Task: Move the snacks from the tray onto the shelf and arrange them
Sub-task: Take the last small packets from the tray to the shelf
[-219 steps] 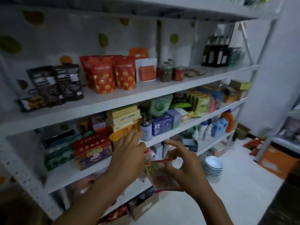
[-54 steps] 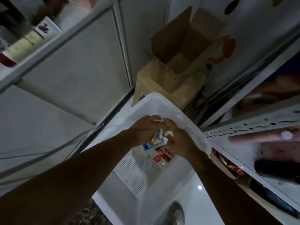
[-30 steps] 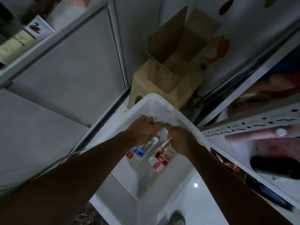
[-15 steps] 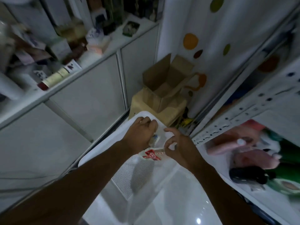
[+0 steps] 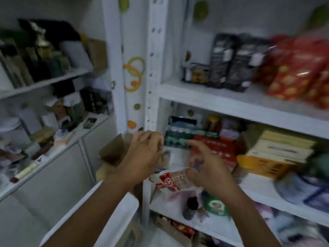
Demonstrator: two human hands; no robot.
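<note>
Premises: a dim storeroom. White metal shelving (image 5: 249, 106) stands on the right and a second run of white shelves over cabinets (image 5: 53, 82) on the left. A white wall (image 5: 133, 50) with coloured dots lies between them. An open cardboard box (image 5: 114, 150) sits low in the corner. The white tray (image 5: 114, 216) shows at lower left; only 1 corner is in frame and its contents are not visible.

Task item: a red-and-white snack packet (image 5: 169, 180) is off the tray, in the air before the shelving's lower level, between the 2 hands. Right hand (image 5: 210, 168): the grip pinches the packet's upper edge at the thumb, with the other fingers spread. Left hand (image 5: 144, 152): fingers curled. A blue-edged packet (image 5: 167, 155) shows just beyond them, but whether the grip holds it cannot be told.

Upper level: 2 dark pouches (image 5: 231, 63) stand upright with red bags (image 5: 299, 72) beside them. Level below: stacked boxes (image 5: 281, 148). Heavy motion blur makes labels unreadable, and items at the right edge are cut off.
</note>
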